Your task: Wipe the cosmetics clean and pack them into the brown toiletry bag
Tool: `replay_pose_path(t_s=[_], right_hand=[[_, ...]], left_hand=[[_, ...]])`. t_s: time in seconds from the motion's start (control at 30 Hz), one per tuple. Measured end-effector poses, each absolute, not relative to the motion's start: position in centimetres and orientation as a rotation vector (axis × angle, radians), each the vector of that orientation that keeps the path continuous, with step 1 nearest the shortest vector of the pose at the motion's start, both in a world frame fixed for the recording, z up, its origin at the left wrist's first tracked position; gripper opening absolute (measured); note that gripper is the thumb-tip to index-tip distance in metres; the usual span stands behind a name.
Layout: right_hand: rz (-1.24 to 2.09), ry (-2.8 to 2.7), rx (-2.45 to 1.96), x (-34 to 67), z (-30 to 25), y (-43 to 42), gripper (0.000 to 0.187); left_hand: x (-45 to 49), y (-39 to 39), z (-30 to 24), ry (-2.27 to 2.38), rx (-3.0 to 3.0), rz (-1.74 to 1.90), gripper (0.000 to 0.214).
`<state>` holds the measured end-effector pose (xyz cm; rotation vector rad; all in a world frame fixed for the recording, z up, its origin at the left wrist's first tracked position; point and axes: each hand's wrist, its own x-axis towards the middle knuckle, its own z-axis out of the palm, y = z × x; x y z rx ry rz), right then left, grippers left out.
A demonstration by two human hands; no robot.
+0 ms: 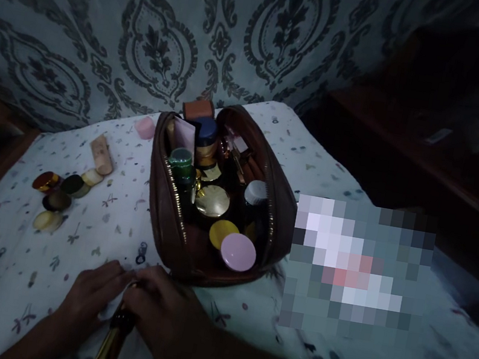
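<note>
Both my hands meet at the near side of an unzipped brown cosmetic bag. A slim black-and-gold cosmetic tube [110, 346] slants down toward me between them. My right hand [173, 315] is closed round its upper part. Curled fingers of my left hand [89, 295] press at its upper end, which the fingers partly hide. The bag [155, 202] holds a green-lidded jar [180, 162], a blue-capped container [207, 131], a round gold lid [212, 201], a grey-white cap [256, 192], a yellow disc [222, 233] and a pink round lid [238, 251].
Left of the bag lie a beige tube [102, 155], a pink item [144, 127] and several small jars, one with an amber-gold lid [46, 181]. All rest on a patterned white sheet [86, 240]. A blurred-out item [344, 264] lies right. A patterned wall [161, 44] stands behind.
</note>
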<state>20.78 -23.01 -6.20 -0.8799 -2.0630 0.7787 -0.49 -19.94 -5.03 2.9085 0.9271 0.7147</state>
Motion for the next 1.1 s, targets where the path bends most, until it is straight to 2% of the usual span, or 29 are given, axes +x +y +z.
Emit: replay_pose_path(t_s=[0.3,0.57,0.8,0.93,1.1], right_hand=[[0.839,-1.960,-0.819,20.8,-6.3,-22.9,0.018],[0.700,-1.856,-0.619,20.2,-7.4,-22.3,0.041],[0.797,-1.682,-0.874,18.5,-6.4,-22.1,0.018],[0.877,-1.583,-0.988,17.1,-5.1,-21.8,0.011],[0.976,-1.515,-1.046,15.5,-4.6,-21.5,0.015]], left_hand=[[0.0,-19.9,-4.9,0.837,2.848,0.737,0.016],[0.2,-19.9,-5.8,0.952,2.498,0.755,0.013],[-0.7,-20.2,-5.0,0.981,2.026,0.651,0.033],[-1.9,-20.0,-4.5,1.045,2.213,0.622,0.042],[-4.2,-19.2,-4.7,1.226,2.565,0.546,0.047]])
